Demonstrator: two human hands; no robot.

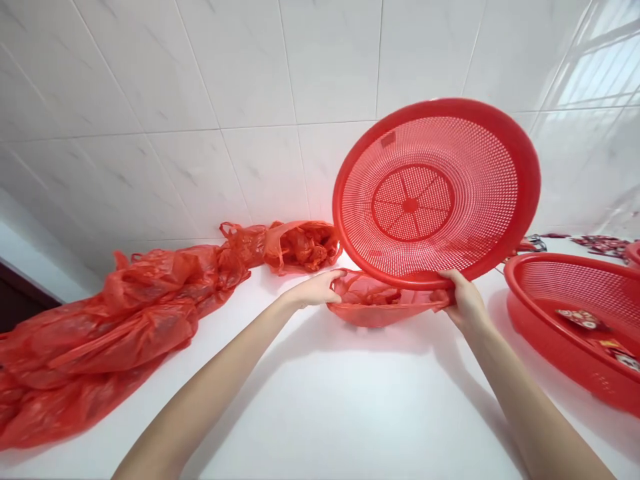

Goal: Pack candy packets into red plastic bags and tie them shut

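A large red mesh basket [480, 167] is tipped on its side, its open top facing me. My right hand [465, 300] is closed on the basket's lower right rim, with the right edge of a red plastic bag [373, 315] bunched in the same grip. My left hand [317, 289] pinches the left side of that bag's mouth. Held open just under the basket rim, the bag shows crumpled red plastic inside.
Filled red plastic bags [120, 320] lie in a row along the tiled wall [255, 67]; one open bag [303, 247] stands behind my left hand. A second red basket [560, 347] with a few small patterned packets [583, 319] is at right on the white table [320, 413].
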